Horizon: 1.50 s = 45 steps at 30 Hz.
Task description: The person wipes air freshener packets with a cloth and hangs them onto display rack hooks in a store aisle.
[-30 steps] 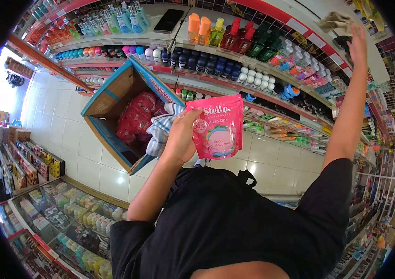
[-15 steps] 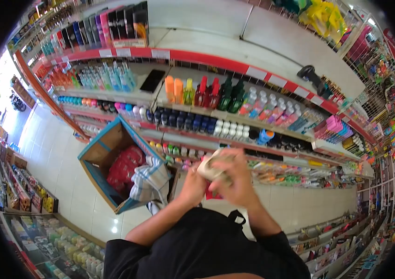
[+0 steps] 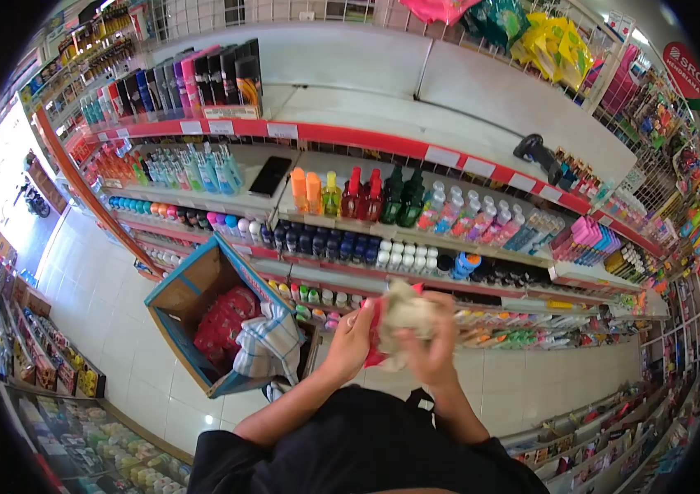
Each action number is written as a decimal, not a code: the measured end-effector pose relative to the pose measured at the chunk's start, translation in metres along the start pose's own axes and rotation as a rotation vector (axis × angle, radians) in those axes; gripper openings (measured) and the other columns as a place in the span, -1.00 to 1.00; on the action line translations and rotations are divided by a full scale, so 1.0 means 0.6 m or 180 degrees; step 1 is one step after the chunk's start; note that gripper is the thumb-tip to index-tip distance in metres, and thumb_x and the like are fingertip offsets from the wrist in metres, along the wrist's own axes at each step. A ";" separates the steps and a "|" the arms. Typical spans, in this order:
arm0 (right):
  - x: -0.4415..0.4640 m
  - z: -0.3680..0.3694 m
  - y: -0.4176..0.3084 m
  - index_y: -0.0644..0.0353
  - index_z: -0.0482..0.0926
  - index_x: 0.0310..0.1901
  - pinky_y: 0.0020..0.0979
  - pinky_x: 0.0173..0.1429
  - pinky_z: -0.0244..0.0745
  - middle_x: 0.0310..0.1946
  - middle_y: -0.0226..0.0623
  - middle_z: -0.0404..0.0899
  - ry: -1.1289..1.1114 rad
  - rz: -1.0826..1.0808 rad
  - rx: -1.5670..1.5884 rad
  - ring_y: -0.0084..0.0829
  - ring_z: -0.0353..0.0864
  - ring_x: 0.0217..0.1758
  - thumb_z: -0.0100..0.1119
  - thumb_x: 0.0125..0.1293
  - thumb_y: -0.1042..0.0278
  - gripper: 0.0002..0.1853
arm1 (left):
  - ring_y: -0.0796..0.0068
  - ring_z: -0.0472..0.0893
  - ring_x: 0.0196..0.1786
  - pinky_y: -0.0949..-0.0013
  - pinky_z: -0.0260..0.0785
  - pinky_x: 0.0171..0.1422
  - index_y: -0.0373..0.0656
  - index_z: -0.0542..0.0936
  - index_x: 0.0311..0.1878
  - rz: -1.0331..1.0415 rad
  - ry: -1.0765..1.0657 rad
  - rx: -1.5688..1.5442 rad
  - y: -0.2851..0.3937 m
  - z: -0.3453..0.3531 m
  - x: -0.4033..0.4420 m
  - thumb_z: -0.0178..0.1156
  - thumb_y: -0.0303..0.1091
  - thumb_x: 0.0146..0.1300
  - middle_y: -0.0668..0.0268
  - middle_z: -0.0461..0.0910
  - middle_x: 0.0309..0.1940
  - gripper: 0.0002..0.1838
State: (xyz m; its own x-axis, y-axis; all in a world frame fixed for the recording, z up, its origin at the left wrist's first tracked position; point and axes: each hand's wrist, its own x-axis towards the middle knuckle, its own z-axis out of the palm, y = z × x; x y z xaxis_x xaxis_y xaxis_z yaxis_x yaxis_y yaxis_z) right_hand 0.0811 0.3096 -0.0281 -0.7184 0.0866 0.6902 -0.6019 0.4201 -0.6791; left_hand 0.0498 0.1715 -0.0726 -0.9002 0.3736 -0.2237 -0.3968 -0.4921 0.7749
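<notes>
In front of my body, both hands are raised and close together. My left hand [image 3: 350,344] grips a red thing [image 3: 376,336], only partly visible, perhaps cloth. A crumpled beige cloth [image 3: 408,313] lies against it, with my right hand [image 3: 434,344] around its right side. Motion smears the right fingers and the cloth's edge. Left of my hands stands a blue-edged cardboard box [image 3: 175,276]. Inside it lies a red patterned cloth bundle [image 3: 226,323], and a white cloth with blue checks [image 3: 268,344] drapes over its near right side.
Shelves ahead carry spray bottles [image 3: 403,198], roll-on bottles [image 3: 342,244] and a black phone [image 3: 270,176]. A handheld scanner [image 3: 538,156] rests on the upper shelf. At lower left is a glass display case [image 3: 103,440]; racks of packets [image 3: 605,436] stand at lower right.
The beige cloth, bunched between my hands before, is now spread more loosely. More of the red thing shows beside my left hand. The view has shifted slightly.
</notes>
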 end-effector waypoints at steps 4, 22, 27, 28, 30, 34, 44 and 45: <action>0.000 0.012 0.028 0.21 0.47 -0.13 -0.17 0.02 0.36 -0.08 -0.04 0.40 -0.0520 -0.0446 -0.0919 -0.04 0.43 -0.03 0.36 0.10 0.27 -0.64 | 0.58 0.54 -0.16 0.48 0.40 -0.06 -0.27 0.53 0.00 0.0204 -0.0106 -0.0301 0.012 0.008 -0.018 -0.17 -0.19 0.51 0.32 0.59 -0.17 -0.63; -0.049 0.011 0.136 0.27 0.44 -0.27 -0.38 -0.12 0.35 -0.22 -0.13 0.42 0.0243 0.1212 -0.0586 -0.30 0.46 -0.18 0.27 0.15 0.42 -0.79 | 0.36 0.52 0.16 0.26 0.35 0.28 -0.38 0.30 0.29 0.0074 -0.0314 -0.0727 0.035 0.012 -0.042 -0.22 -0.07 0.50 0.11 0.48 0.15 -0.45; -0.063 -0.038 0.089 0.22 0.44 -0.16 -0.50 -0.02 0.33 -0.18 -0.40 0.44 0.0895 0.1883 0.0640 -0.66 0.36 -0.14 0.13 0.33 0.36 -0.85 | 0.39 0.52 0.14 0.28 0.35 0.26 -0.35 0.29 0.30 0.0025 -0.0088 -0.0602 -0.017 0.011 -0.045 -0.22 -0.09 0.51 0.14 0.48 0.15 -0.46; -0.077 -0.039 0.083 0.25 0.45 -0.14 -0.47 0.01 0.34 -0.10 -0.34 0.45 0.0951 0.1609 0.0723 -0.58 0.39 -0.06 0.18 0.29 0.37 -0.80 | 0.40 0.52 0.13 0.30 0.35 0.26 -0.34 0.30 0.31 -0.0090 -0.0003 -0.0568 -0.034 0.010 -0.044 -0.23 -0.09 0.51 0.15 0.48 0.14 -0.47; -0.095 -0.033 0.056 0.23 0.45 -0.10 -0.43 0.03 0.35 -0.05 -0.29 0.43 0.0584 0.1245 0.0662 -0.50 0.41 -0.03 0.24 0.23 0.34 -0.73 | 0.45 0.55 0.05 0.35 0.38 0.18 -0.30 0.40 0.22 -0.0405 0.0215 -0.0626 -0.063 0.010 -0.045 -0.23 -0.14 0.52 0.19 0.54 0.05 -0.54; -0.112 -0.015 0.036 0.13 0.54 -0.15 -0.21 0.11 0.39 0.05 -0.08 0.41 -0.0894 0.0186 -0.0593 -0.09 0.44 0.05 0.35 -0.03 0.48 -0.65 | 0.58 0.57 -0.23 0.45 0.42 -0.13 -0.25 0.54 -0.10 -0.0348 0.0467 -0.0821 -0.058 0.026 -0.064 -0.13 -0.13 0.49 0.31 0.60 -0.24 -0.62; -0.124 -0.015 0.091 0.21 0.43 -0.08 -0.45 0.01 0.41 -0.17 -0.38 0.47 0.0493 0.2133 0.0435 -0.56 0.46 -0.10 0.24 0.17 0.48 -0.71 | 0.41 0.55 0.06 0.32 0.38 0.20 -0.32 0.37 0.25 0.0150 0.0503 -0.0741 -0.038 -0.017 -0.066 -0.23 -0.11 0.51 0.17 0.54 0.05 -0.51; -0.127 -0.015 0.081 0.23 0.45 -0.08 -0.42 0.01 0.42 -0.13 -0.30 0.48 0.0559 0.1897 0.0707 -0.49 0.48 -0.09 0.24 0.17 0.48 -0.71 | 0.42 0.56 0.03 0.33 0.39 0.18 -0.32 0.38 0.24 0.0087 0.0548 -0.0690 -0.048 -0.025 -0.063 -0.22 -0.11 0.51 0.18 0.55 0.03 -0.51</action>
State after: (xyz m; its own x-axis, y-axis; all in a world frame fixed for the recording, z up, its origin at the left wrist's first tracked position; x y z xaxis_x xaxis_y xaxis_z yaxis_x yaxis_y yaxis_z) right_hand 0.1099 0.3314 -0.1113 -0.8946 0.4007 0.1977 -0.1898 0.0598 -0.9800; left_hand 0.0924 0.1600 -0.0954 -0.9210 0.2278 -0.3161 -0.3844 -0.6639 0.6415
